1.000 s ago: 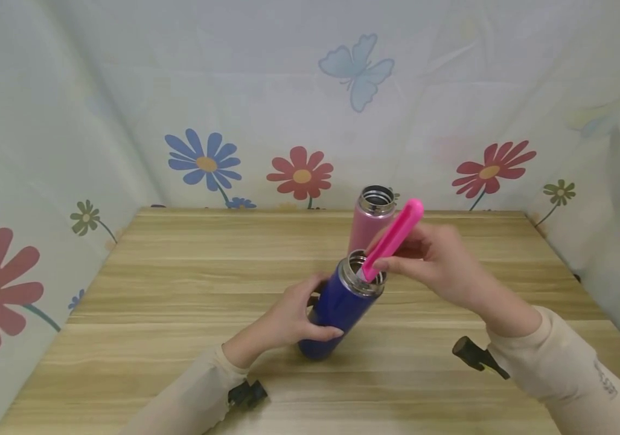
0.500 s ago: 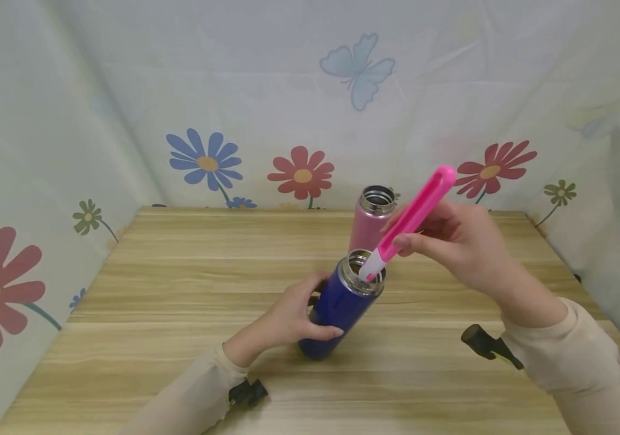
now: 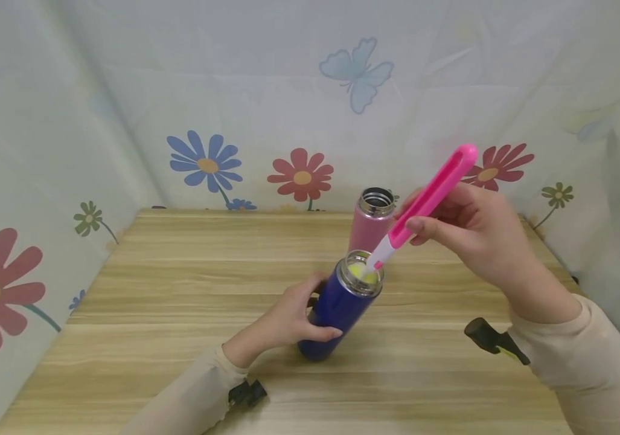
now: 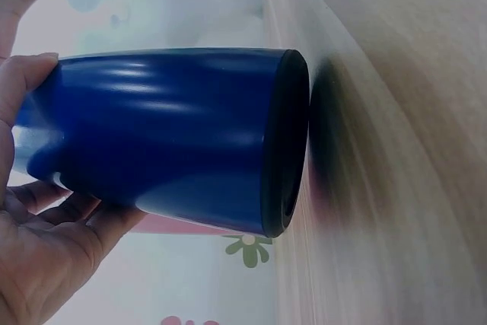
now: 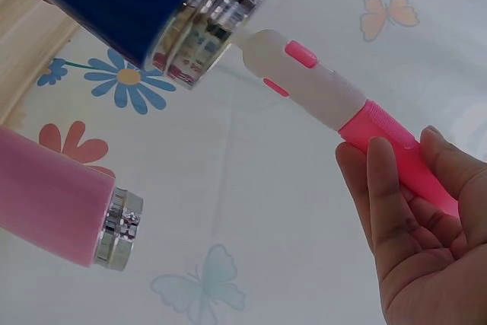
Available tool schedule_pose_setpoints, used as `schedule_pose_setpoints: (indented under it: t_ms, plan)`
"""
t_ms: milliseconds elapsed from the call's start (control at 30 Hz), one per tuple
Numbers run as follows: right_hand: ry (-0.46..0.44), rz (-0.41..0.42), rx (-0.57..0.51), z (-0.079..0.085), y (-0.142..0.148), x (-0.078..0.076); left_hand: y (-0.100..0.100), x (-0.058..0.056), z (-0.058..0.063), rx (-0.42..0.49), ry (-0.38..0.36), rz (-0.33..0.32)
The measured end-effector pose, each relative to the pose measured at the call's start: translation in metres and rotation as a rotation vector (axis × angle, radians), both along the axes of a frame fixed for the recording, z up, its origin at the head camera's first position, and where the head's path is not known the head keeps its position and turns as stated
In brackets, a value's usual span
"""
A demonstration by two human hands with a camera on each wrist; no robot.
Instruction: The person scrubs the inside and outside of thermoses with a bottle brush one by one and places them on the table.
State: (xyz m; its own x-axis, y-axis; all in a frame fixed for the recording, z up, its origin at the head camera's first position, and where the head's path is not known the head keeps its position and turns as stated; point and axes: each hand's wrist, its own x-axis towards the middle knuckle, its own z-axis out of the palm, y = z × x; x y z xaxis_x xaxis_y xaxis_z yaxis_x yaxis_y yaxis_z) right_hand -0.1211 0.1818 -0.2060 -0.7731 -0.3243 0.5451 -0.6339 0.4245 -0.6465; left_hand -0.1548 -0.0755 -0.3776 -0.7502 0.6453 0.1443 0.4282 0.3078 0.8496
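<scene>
My left hand (image 3: pixel 287 315) grips a blue thermos bottle (image 3: pixel 342 308) round its body. The bottle leans to the right, and its lidless steel mouth (image 5: pixel 202 32) faces my right hand. In my right hand (image 3: pixel 486 241) is a bottle brush (image 3: pixel 433 194) with a pink handle and white neck, pinched between thumb and fingers. The brush's yellow sponge head (image 3: pixel 360 272) shows just inside the bottle's mouth; its lower part is hidden. The left wrist view shows the bottle's dark base (image 4: pixel 286 142) close to the table.
Just behind the blue bottle, a lidless pink thermos bottle (image 3: pixel 366 232) stands upright on the wood-grain table (image 3: pixel 206 260). A flower-print cloth (image 3: pixel 266 90) hangs round the back and sides. Black camera mounts (image 3: pixel 247 394) sit at both wrists.
My right hand has drawn the brush up and to the right, so its white neck is out and the yellow sponge shows at the bottle's mouth. My left hand and the blue bottle barely move.
</scene>
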Motion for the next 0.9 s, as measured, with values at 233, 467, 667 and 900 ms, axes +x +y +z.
schedule_pose_setpoints:
  t_ms: [233, 467, 667, 900]
  plan:
    - [0.02, 0.091, -0.131, 0.0034, 0.0029, -0.0031, -0.0007, -0.001, -0.0017, -0.008, 0.0, 0.0]
    - [0.036, 0.021, -0.152, 0.0067, 0.0067, -0.0017, 0.0, -0.0019, -0.0025, -0.01, 0.021, -0.006]
    - [0.009, 0.047, -0.223, 0.0078, 0.0073, -0.0015, 0.0003, -0.0021, -0.0027, -0.015, 0.014, -0.008]
    - [0.008, 0.059, -0.202, 0.0053, 0.0043, -0.0012, 0.0004, -0.002, -0.0036, -0.014, 0.024, 0.0]
